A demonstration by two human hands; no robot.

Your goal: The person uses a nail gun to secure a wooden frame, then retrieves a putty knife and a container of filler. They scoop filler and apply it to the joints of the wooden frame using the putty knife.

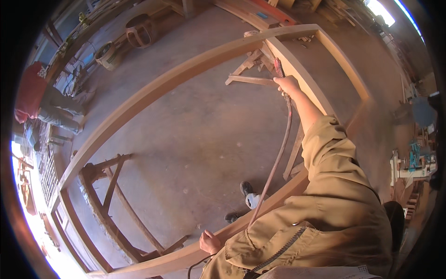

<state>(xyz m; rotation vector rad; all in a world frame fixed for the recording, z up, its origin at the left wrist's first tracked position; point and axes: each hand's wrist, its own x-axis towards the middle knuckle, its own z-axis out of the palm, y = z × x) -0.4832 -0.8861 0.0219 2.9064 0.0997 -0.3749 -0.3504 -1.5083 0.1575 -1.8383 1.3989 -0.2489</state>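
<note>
From my end, the right hand (286, 86) is wrapped around what looks like a red nozzle (278, 66) on a hose (280, 151), reached out to the far part of a big wooden frame (172, 80). The nozzle sits just beside the inner crosspiece (299, 74); I can't tell whether they touch. The left hand (210, 242) is loosely curled by the near rail (186, 255), and I can't make out whether it grips the wood or anything else.

My first worry is the hose. It slants down across the near rail to the jacket, so a longer reach could pull it tight, rub it along that edge and tug the nozzle off line. It also passes close to a shoe (246, 188), where slack could catch a foot. A small swing of the wrist might knock the nozzle against the crosspiece and mark it. Leaning hard on the rail could, I'd judge, shift the frame on its supports, such as the sawhorse (109, 209).

The nozzle's tip points away from the wearer, slightly left. Its long axis runs roughly along the crosspiece without quite matching its slant, while the hose trails back from the grip.
</note>
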